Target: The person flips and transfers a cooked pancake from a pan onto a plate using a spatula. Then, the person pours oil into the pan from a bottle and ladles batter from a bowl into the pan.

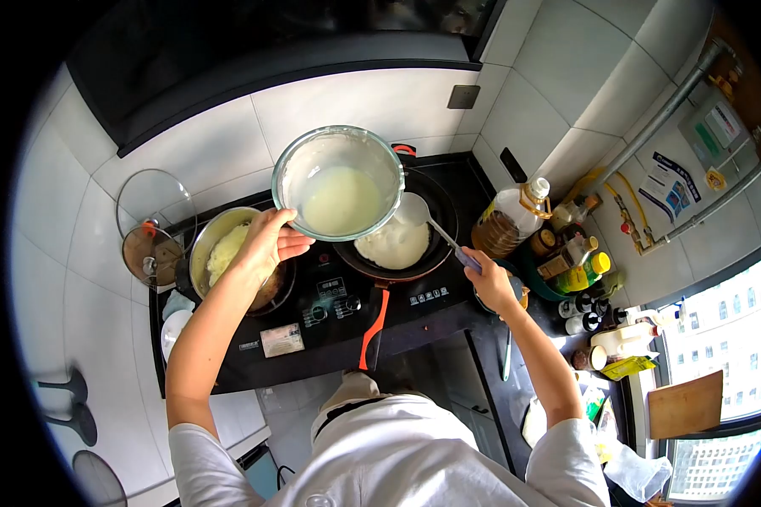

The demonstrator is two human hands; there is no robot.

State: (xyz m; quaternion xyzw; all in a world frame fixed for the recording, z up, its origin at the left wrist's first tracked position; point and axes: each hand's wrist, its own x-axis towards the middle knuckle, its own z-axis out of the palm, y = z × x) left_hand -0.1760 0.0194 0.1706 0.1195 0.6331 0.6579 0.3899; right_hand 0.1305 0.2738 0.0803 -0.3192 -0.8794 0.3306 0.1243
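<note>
My left hand (271,241) grips the rim of a clear glass bowl (292,169), which holds pale, creamy batter (342,201). The bowl is held above the stove and covers part of a black frying pan (438,198) behind it. My right hand (492,279) is closed round the grey-purple handle of a ladle (413,209), its head over the pan beside the bowl. A white round of batter (393,245) lies in the pan. The pan's red and black handle (374,329) points toward my body, with neither hand on it.
Left of the bowl, a pot (196,253) with pale yellow food stands on the black cooktop (414,317). A glass lid (156,203) leans at the back left. To the right stand a big oil bottle (507,220) and several condiment bottles. A cutting board (685,406) leans by the window.
</note>
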